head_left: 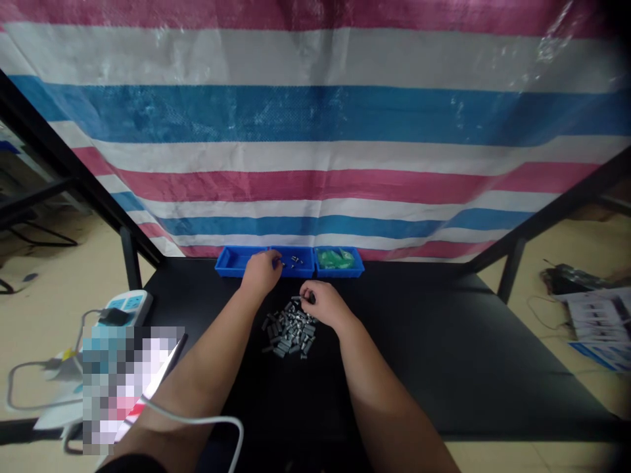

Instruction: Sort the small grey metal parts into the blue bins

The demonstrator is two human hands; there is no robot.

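Observation:
A pile of small grey and silvery metal pieces [284, 332], some cylindrical, lies on the black table. My right hand [325, 303] is at the pile's upper right edge, thumb and fingers pinched together; whatever is between them is too small to make out. Over the left part of the middle blue tray [306, 273] is my left hand [261, 272], its fingers curled together and their tips partly hidden. A few small silvery pieces [296, 259] lie inside that tray, right of my left fingers.
Another blue tray [223, 263] adjoins on the left. The right-hand blue tray [361, 266] holds green material [336, 258]. A power strip [140, 309], a blurred-out screen and a white cable [197, 419] are at left. Behind the black table [419, 355] hangs a striped sheet [315, 112].

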